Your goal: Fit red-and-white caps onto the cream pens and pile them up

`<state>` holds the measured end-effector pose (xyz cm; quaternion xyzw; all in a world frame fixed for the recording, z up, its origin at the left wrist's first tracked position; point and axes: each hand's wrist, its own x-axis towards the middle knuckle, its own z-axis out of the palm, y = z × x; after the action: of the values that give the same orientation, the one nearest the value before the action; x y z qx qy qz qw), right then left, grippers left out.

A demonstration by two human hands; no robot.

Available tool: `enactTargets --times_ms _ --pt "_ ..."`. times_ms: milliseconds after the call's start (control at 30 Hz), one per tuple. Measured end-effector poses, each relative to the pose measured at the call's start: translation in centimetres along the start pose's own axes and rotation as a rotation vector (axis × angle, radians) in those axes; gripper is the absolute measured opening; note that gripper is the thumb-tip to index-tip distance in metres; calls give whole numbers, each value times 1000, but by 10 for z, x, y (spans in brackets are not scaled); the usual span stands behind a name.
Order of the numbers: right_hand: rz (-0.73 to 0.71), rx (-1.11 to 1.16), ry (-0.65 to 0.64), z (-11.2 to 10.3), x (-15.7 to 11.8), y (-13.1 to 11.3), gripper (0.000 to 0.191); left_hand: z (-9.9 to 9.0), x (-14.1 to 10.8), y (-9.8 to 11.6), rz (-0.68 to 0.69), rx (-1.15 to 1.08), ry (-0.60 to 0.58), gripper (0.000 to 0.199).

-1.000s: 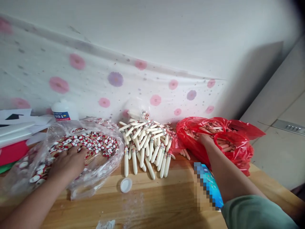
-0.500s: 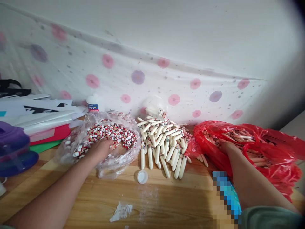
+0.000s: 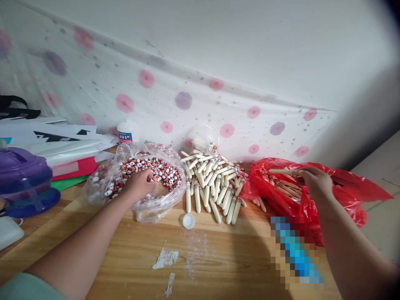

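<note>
Over the red plastic bag (image 3: pixel 259 166), my right hand (image 3: pixel 318 181) pinches one end of a cream multicolour pen (image 3: pixel 283 171), which points left and lies nearly level. More pens (image 3: pixel 286 187), pinkish in tone, lie inside that bag. My left hand (image 3: pixel 140 183) is closed above a clear plastic bag (image 3: pixel 150 210) full of small red, white and brown figure toppers (image 3: pixel 168 175). Its fingers are curled, and whatever they hold is hidden. Between the two bags a heap of cream pens (image 3: pixel 215 179) lies on the wooden table (image 3: pixel 237 258).
A white bottle (image 3: pixel 125 132) labelled 401 stands behind the clear bag. A white cap (image 3: pixel 188 221) and paper scraps (image 3: pixel 165 258) lie in front. At left are a purple-blue container (image 3: pixel 26 183) and stacked papers (image 3: pixel 71 146). A pixelated blue item (image 3: pixel 295 250) lies right.
My right hand has risen out of the red bag with a pen in its fingers. My left hand has lifted slightly from among the figure toppers, its fingers curled. The view has shifted a little.
</note>
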<state>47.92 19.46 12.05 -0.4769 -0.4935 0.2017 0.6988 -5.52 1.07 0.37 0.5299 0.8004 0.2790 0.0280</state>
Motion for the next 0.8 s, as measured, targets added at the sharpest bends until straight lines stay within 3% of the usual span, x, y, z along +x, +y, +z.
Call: enactTargets --times_ms 133,200,233,333,433,533,600,800 --pt "-197 527 156 -2 -42 -30 28 4 -4 10 79 -166 23 15" --pt "-225 679 106 12 -77 -30 26 8 -7 15 137 -301 27 19" --pt "-145 680 19 23 -97 -27 28 9 -8 17 159 -363 25 20" --pt "222 616 -385 68 -161 -14 20 14 -14 22 180 -446 -26 24" --pt "374 482 -727 112 -220 -5 13 15 -20 28 197 -483 -94 25" --pt "271 240 -977 137 -261 -4 28 17 -25 34 239 -548 -153 23" --pt "145 64 -1095 144 -279 -3 24 19 -27 37 252 -596 -177 21" --pt "-99 -270 -1136 143 -297 4 9 23 -30 40 244 -640 -183 20"
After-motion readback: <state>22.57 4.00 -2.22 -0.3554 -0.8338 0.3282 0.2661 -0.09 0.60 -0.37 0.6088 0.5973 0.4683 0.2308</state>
